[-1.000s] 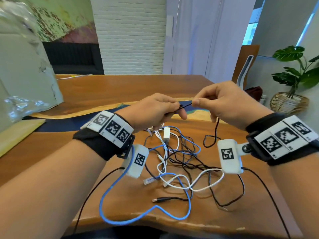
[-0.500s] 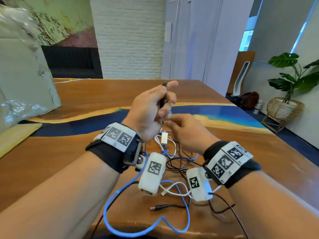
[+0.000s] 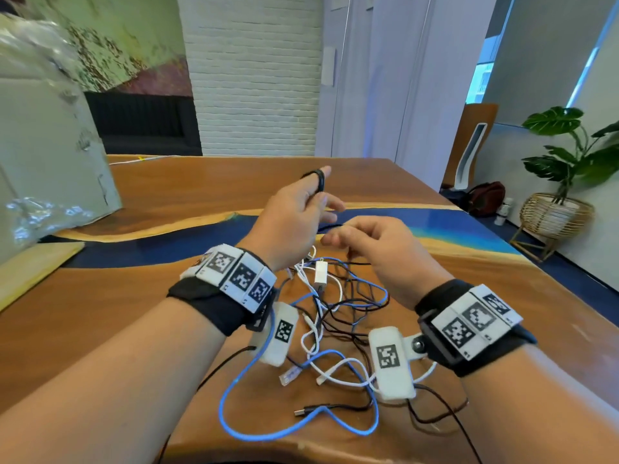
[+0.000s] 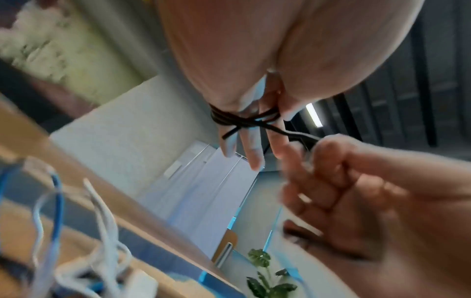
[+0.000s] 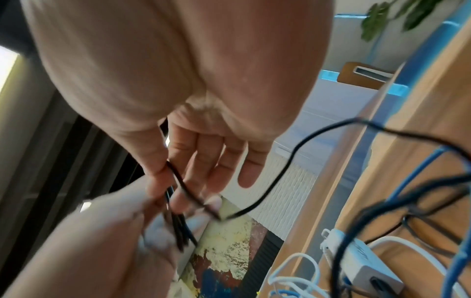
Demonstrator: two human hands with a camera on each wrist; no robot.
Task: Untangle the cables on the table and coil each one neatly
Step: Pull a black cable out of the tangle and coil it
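Note:
My left hand (image 3: pixel 298 209) is raised over the table with a thin black cable (image 3: pixel 320 181) wound in a few turns round its fingers (image 4: pixel 251 153); its thumb lies against the turns. Just right of it, my right hand (image 3: pixel 371 246) pinches the same black cable (image 5: pixel 178 177) between thumb and forefinger. From there the cable drops in a loop to the tangle (image 3: pixel 335 313). That tangle lies on the wooden table (image 3: pixel 117 313) under my wrists: a blue cable (image 3: pixel 301 428), white cables (image 3: pixel 338 365), a white adapter (image 3: pixel 320 274) and more black cable with a USB plug (image 3: pixel 303 412).
A large box wrapped in plastic (image 3: pixel 43 155) stands at the left, with a pale board (image 3: pixel 30 269) in front of it. The table's front edge (image 3: pixel 301 453) runs just below the blue cable. A potted plant in a basket (image 3: pixel 556 212) and a chair (image 3: pixel 475 145) stand off to the right.
My left hand has risen and spread its fingers, and black cable is now wound round them. My right hand has come round from under the left hand to its right side, still pinching the cable.

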